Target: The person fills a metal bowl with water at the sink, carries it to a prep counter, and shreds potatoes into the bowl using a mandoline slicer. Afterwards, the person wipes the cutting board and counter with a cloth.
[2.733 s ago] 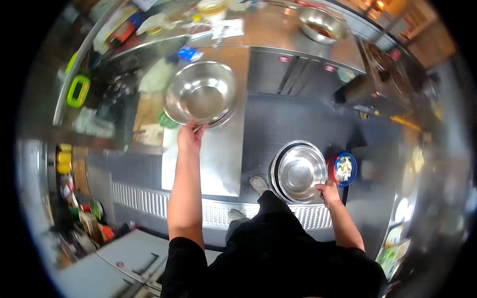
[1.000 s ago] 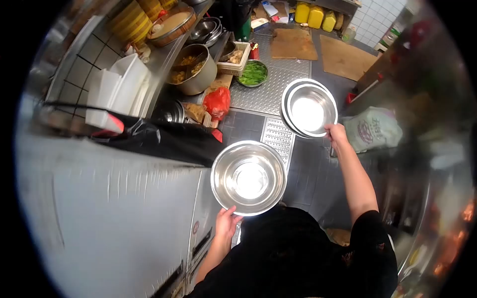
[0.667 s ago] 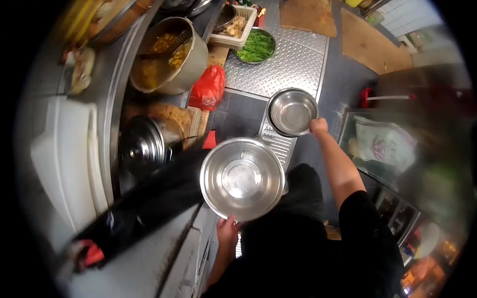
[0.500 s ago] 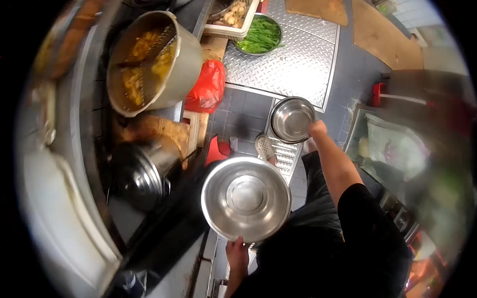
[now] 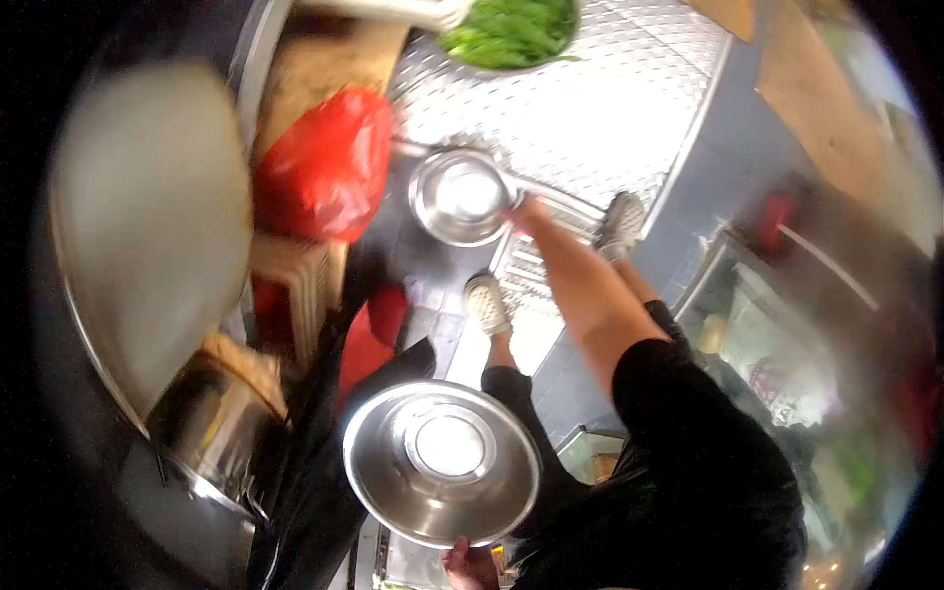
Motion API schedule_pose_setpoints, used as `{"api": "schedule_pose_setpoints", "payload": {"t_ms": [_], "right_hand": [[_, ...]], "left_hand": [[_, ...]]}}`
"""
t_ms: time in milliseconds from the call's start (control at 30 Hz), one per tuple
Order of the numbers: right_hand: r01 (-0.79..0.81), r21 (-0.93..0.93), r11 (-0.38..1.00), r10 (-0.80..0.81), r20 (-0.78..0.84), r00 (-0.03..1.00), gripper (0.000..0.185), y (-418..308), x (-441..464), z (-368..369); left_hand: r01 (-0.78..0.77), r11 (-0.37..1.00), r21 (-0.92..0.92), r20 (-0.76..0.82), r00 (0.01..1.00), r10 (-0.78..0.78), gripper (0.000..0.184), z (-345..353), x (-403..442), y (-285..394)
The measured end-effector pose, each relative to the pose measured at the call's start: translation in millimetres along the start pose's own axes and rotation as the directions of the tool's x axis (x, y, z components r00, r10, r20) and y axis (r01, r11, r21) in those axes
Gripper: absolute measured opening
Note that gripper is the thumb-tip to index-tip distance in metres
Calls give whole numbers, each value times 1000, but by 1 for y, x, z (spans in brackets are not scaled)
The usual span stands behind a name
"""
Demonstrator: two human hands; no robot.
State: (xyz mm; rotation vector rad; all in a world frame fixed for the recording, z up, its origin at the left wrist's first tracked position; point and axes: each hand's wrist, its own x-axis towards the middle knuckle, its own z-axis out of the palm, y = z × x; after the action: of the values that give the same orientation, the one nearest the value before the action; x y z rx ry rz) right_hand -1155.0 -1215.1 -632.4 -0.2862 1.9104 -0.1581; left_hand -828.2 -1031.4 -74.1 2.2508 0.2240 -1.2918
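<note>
Left hand [image 5: 470, 567] clasping wide shiny metal bowl [image 5: 442, 462], right hand [image 5: 526, 210] clasping smaller round metal bowl [image 5: 464, 199]

the left hand [image 5: 469, 567] is cut off below, fingers hidden under the big bowl [image 5: 442, 462]. the right hand [image 5: 525, 212], at the small bowl [image 5: 464, 200], is blurred. greens [image 5: 511, 34] near the left edge of the plate [image 5: 610, 108] are cut off above.
</note>
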Motion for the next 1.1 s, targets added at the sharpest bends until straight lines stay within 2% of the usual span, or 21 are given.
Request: {"api": "schedule_pose_setpoints", "payload": {"t_ms": [100,200,233,267,300,333,400,433,467,500,567,633,700,733,800,900,933,967,1000,1033,1100], "right_hand": [[30,-118,993,-38,-61,997,79,44,-28,-58],[-2,-166,986,-11,-76,997,52,96,-93,-185],[-139,-146,979,126,-94,988,45,137,-88,-211],[-171,136,976,200,-238,950,36,178,-103,-249],[-137,-150,979,99,-237,967,34,206,-137,-308],[-233,-112,966,210,-187,960,36,248,-138,-353],[-212,-112,971,156,-375,914,35,287,-202,-468],[-288,133,948,317,-406,857,35,306,-221,-523],[-254,144,956,292,-526,799,37,335,-243,-569],[-220,147,964,262,-638,724,38,346,-259,-619],[-245,278,929,371,-681,631,44,320,-321,-722],[-186,258,948,318,-796,516,49,354,-314,-787],[-75,432,899,403,-747,529,51,350,-323,-851],[-22,433,901,383,-771,510,51,352,-317,-872],[36,333,942,284,-851,442,50,335,-324,-906],[35,219,975,169,-837,520,46,311,-323,-918],[108,169,980,101,-882,460,41,325,-307,-902],[189,340,922,183,-808,560,34,361,-263,-879],[25,369,929,251,-679,690,26,334,-291,-874],[-63,53,997,82,-554,828,30,338,-295,-865],[5,-563,826,-79,-107,991,38,355,-280,-839]], "left_hand": [[93,986,135,106,988,-108,50,48,-26,-3],[-8,993,121,284,958,-27,51,115,-78,-6],[-18,985,171,326,944,-39,51,131,-94,-6],[-34,976,216,372,927,-50,51,143,-107,-8],[-60,966,253,418,907,-53,51,155,-126,-7],[-127,948,292,463,886,-24,50,169,-134,-12],[-127,939,319,556,827,-77,49,206,-165,-12],[-119,936,331,593,798,-108,48,230,-180,-13],[-193,908,372,534,844,-40,45,263,-204,-15],[-206,822,531,547,825,-146,40,287,-221,-4],[-266,936,229,810,586,-31,39,364,-295,2],[-371,906,202,845,534,30,28,423,-321,6],[-371,906,202,826,561,46,29,486,-376,13],[-459,865,203,851,520,76,25,518,-391,17],[-361,928,89,913,403,70,23,589,-406,23],[-412,908,80,935,346,74,19,705,-462,39],[-422,904,69,939,334,84,18,748,-486,47],[-430,900,65,942,325,87,17,790,-507,51],[-431,899,80,938,339,79,16,825,-525,51],[-441,891,107,938,343,57,15,872,-527,51],[-412,904,112,959,284,11,25,955,-561,56]]}}
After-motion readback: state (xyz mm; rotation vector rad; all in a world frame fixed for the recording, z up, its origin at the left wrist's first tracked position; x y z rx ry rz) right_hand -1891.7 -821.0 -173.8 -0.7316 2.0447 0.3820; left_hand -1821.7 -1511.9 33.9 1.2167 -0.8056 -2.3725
